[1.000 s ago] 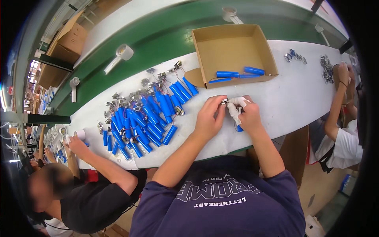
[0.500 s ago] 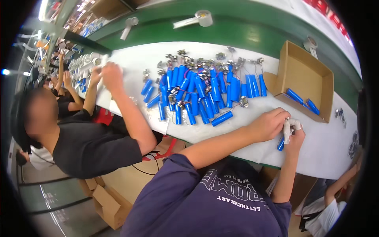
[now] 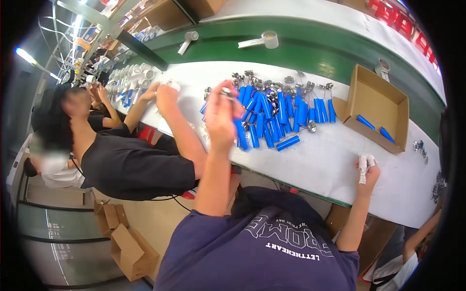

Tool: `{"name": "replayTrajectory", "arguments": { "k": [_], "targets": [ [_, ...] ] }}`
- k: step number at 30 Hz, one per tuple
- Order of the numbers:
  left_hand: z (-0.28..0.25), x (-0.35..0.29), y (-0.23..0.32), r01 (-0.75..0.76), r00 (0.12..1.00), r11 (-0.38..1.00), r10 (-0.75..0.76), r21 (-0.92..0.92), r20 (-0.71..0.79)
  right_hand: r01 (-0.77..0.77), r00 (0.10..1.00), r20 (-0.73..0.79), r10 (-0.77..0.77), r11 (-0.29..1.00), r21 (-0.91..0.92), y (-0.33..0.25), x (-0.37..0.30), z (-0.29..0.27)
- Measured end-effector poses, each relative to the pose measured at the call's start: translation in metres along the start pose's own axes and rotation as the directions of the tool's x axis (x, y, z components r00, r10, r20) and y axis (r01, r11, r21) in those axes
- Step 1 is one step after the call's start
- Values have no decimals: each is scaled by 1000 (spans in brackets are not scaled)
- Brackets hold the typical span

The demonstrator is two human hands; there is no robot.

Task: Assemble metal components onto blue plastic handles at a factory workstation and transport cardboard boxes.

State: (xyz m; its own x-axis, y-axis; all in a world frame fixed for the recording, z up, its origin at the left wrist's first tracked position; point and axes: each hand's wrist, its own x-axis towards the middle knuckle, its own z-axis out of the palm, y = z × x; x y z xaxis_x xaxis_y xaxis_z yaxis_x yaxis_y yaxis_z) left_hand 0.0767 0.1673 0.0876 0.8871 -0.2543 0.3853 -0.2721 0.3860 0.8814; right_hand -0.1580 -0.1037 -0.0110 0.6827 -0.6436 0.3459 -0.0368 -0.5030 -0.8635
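Raised over the left part of the battery pile, my left hand (image 3: 222, 119) is closed, its fingers blurred. A blue cylindrical battery (image 3: 241, 134) hangs tilted beside its palm, and a small metallic part (image 3: 226, 92) shows at the fingertips. Below and beyond lies the pile of blue batteries (image 3: 281, 111), with wires and small circuit boards at their far ends. Over the table at right, my right hand (image 3: 370, 178) has white coverings on some fingers. Those fingers are curled together; anything between them is hidden.
An open cardboard box (image 3: 407, 114) with two blue batteries inside stands at right. Small metal parts (image 3: 420, 149) lie beyond it. White round-headed housings (image 3: 264, 40) rest on the green strip behind. At left a co-worker in black (image 3: 141, 167) handles a white part.
My left hand has left my right hand and swung left to the pile with a blue battery. The battery under my right hand no longer shows there. The view has shifted somewhat.
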Motion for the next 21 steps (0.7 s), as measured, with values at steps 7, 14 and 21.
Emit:
{"name": "replayTrajectory", "arguments": {
  "k": [7, 14, 21],
  "targets": [
    [-96, 60, -12, 209, 978, 924, -205, 319, -46, 34, 990, 139, -13, 987, -154, -4, 3, 11],
    [-128, 89, -73, -209, 975, 214, -29, 954, 220, 39, 991, 130, -16, 983, -179, -2, 2, 6],
    [61, 23, -58, -544, 817, 543, 517, 640, 256, 89, 996, 15, -88, 994, -57, 1, 13, 11]
  ]
}}
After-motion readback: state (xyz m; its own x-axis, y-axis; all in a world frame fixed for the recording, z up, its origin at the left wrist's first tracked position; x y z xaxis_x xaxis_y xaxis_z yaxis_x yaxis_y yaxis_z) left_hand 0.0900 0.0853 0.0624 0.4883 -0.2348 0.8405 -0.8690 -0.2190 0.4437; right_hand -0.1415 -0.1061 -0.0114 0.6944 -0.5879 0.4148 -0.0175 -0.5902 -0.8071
